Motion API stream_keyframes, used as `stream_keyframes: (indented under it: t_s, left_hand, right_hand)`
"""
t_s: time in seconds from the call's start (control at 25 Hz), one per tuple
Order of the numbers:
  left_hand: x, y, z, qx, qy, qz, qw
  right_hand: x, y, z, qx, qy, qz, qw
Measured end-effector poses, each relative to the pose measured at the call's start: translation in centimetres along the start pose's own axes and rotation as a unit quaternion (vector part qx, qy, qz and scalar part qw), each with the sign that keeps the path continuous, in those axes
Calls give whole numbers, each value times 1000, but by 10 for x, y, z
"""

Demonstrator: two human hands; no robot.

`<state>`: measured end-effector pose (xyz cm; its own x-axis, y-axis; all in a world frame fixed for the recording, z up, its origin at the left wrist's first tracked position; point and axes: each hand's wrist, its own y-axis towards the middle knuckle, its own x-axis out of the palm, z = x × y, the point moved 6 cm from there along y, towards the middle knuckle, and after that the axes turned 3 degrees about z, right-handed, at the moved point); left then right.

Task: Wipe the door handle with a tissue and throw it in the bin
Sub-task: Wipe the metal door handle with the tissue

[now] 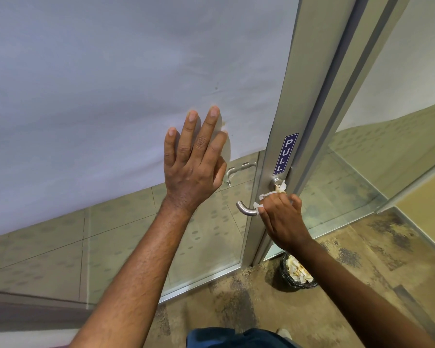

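A curved metal door handle sticks out from the aluminium door frame, below a blue PULL sign. My right hand is closed around the handle's shaft with a white tissue wrapped under the fingers; bits of tissue poke out near the handle's round base. My left hand lies flat, fingers spread, against the frosted glass door panel. On the floor under my right forearm stands a small bin with a black liner, holding crumpled tissues.
A second handle shows through the glass on the door's far side. Glass partitions run to the right of the frame. The floor is mottled brown carpet. My blue trouser leg shows at the bottom edge.
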<state>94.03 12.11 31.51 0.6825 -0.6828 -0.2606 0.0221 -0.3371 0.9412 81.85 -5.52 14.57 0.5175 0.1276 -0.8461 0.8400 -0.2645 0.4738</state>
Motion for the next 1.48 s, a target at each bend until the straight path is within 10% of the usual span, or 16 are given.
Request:
stream_keyframes:
  t_s: [0.56,0.88,1.2,1.48]
  left_hand:
    - [4,-3,-3,-5,-7,-15,1000]
    - [0,-1,-2,-3,-4,-20,1000]
    - [-2,1,-1,-19,-1,-40,999]
    - [-8,4,4,-57,-3,-63,996]
  right_hand:
    - [11,19,-88,68,-164,-28,984]
    - [24,33,-94,84,-213,-201,952]
    - [15,33,-78,-156,-145,-135,968]
    - [-6,5,-36,-173,-121,14,977]
